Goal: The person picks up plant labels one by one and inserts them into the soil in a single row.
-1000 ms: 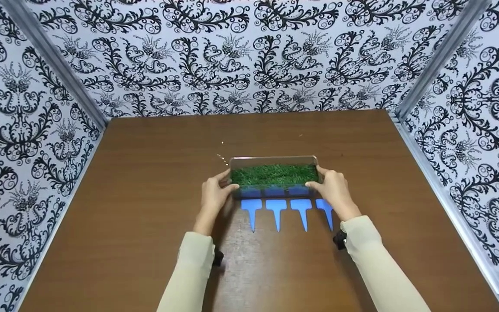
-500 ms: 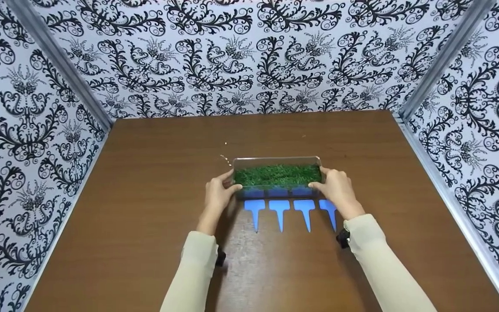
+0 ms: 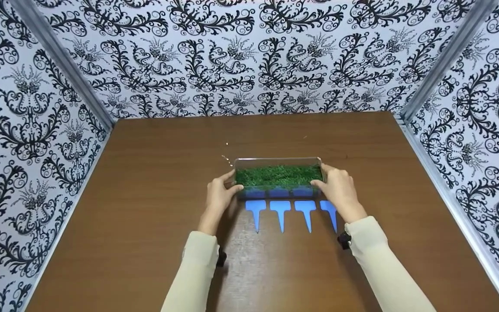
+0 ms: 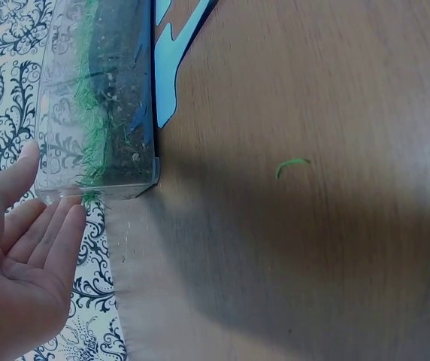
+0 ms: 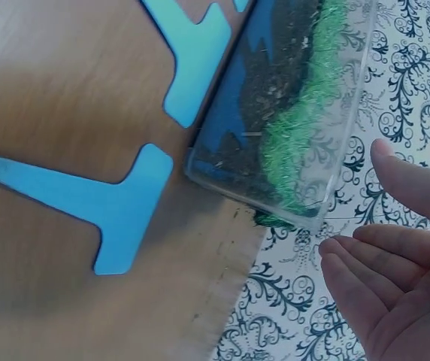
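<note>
A clear plastic box [image 3: 275, 161] with dark soil and green grass [image 3: 277, 175] sits on the table, its long side toward me. My left hand [image 3: 218, 195] is at its left end. In the left wrist view the fingertips [image 4: 71, 218] touch that end, fingers nearly straight and thumb up beside the rim. My right hand [image 3: 339, 190] is at the right end. Its fingers [image 5: 388, 259] are extended in the right wrist view, with a small gap to the box. Several blue T-shaped plant labels [image 3: 280, 208] lie in a row before the box, stems toward me.
The brown wooden table [image 3: 167, 151] is enclosed by black-and-white patterned walls [image 3: 249, 56] with metal corner posts [image 3: 65, 65]. Light specks [image 3: 227, 159] lie behind the box's left end. A green grass blade [image 4: 292, 164] lies on the tabletop.
The right thumb has lifted slightly off the box's front corner, and the right hand has drawn a little away. Box and labels have stayed put; the head view has shifted slightly.
</note>
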The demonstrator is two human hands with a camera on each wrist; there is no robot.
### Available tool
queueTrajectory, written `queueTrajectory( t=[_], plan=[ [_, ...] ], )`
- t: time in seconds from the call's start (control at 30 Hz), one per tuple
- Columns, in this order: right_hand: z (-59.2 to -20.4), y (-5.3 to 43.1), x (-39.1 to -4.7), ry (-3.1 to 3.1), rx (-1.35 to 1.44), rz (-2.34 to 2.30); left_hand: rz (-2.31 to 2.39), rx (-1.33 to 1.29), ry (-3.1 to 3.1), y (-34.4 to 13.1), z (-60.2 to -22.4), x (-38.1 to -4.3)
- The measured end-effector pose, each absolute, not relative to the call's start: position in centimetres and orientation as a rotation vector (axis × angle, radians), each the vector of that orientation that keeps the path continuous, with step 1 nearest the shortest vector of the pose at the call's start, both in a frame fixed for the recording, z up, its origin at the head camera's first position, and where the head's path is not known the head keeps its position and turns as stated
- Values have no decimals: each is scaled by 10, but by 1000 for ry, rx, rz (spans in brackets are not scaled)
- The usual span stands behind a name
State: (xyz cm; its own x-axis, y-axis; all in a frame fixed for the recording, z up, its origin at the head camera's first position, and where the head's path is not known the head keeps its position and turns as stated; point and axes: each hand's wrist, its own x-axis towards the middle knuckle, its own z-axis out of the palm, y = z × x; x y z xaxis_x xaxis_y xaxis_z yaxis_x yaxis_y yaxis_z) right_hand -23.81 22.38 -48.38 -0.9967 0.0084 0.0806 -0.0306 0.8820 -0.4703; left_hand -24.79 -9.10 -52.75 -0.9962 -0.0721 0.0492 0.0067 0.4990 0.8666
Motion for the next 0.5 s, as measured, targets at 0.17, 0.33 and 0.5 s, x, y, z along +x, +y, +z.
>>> queueTrajectory(
  t=[0.17,0.33,0.5],
  plan=[
    [-481,219,-236,-2942,54,735,-1549,40,-2627,-92,-530,-248],
    [-479,215,-235,-2923,100,725,-1554,29,-2616,-92,-531,-249],
    [-476,211,-232,-2929,120,753,-1544,37,-2623,-92,-531,-250]
  ],
)
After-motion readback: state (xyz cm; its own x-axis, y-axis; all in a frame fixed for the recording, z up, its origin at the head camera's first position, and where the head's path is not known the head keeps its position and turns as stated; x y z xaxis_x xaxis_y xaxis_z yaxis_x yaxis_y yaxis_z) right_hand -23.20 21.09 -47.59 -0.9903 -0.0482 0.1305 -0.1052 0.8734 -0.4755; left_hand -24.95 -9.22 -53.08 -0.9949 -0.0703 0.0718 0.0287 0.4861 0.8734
